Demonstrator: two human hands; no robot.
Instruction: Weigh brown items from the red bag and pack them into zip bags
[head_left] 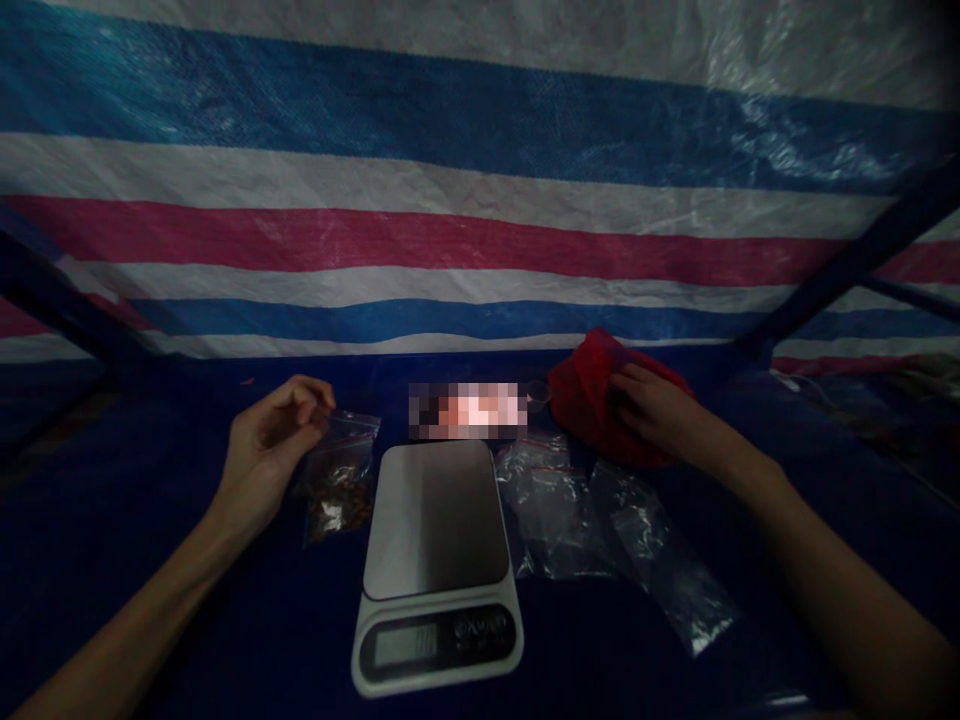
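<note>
My left hand [274, 440] is closed at the top corner of a small clear zip-lock bag [339, 490], which holds brown bits in its lower part. Over on the right, my right hand [651, 408] grips a red plastic bag [589, 385], its fingertips partly hidden by the folds. Between the hands sits a white kitchen scale [439, 570] with a bare metal plate; the digits on its display are too faint to read.
Several clear plastic bags [555, 510] lie right of the scale, and another clear bag [675, 570] stretches toward the front right. A blurred-out patch [469, 410] is behind the scale. A striped tarp [480, 230] hangs behind the blue table surface [600, 650], between dark frame bars.
</note>
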